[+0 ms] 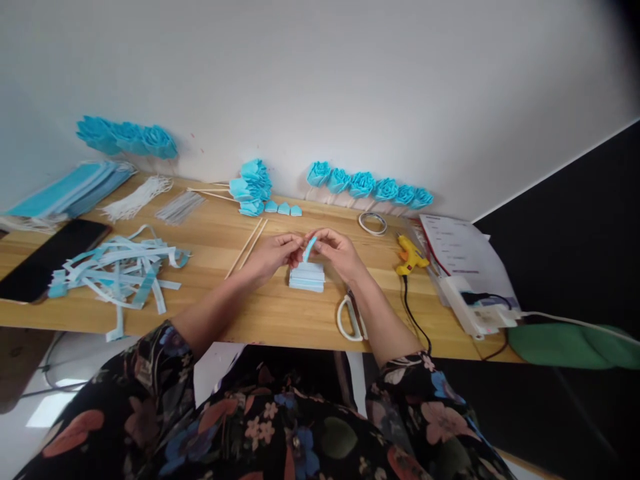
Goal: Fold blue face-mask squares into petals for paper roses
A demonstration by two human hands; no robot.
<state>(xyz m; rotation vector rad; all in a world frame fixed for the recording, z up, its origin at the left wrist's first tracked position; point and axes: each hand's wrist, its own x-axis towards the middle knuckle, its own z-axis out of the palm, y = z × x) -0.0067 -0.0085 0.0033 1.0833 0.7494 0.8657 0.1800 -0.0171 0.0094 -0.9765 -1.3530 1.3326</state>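
My left hand (273, 255) and my right hand (339, 253) meet above the middle of the wooden table. Between their fingertips is a small folded piece of blue mask fabric (309, 249), seen nearly edge-on. The right thumb and fingers pinch it; the left fingers are closed at its left side, and part of their grip is hidden. Just below the hands lies a pile of pale blue fabric pieces (307, 277). White-handled scissors (345, 320) lie by my right wrist, which partly covers them. Two thin wooden sticks (249, 247) rest beside my left hand.
Blue fabric roses (361, 184) line the wall; others (251, 185) lie mid-table near small petals (283, 209). Left are cut strips (143, 263), a phone (55, 257), masks (75, 190), white cords (140, 197) and wires (180, 207). Right are a tape roll (373, 224), yellow glue gun (413, 255) and power strip (463, 307).
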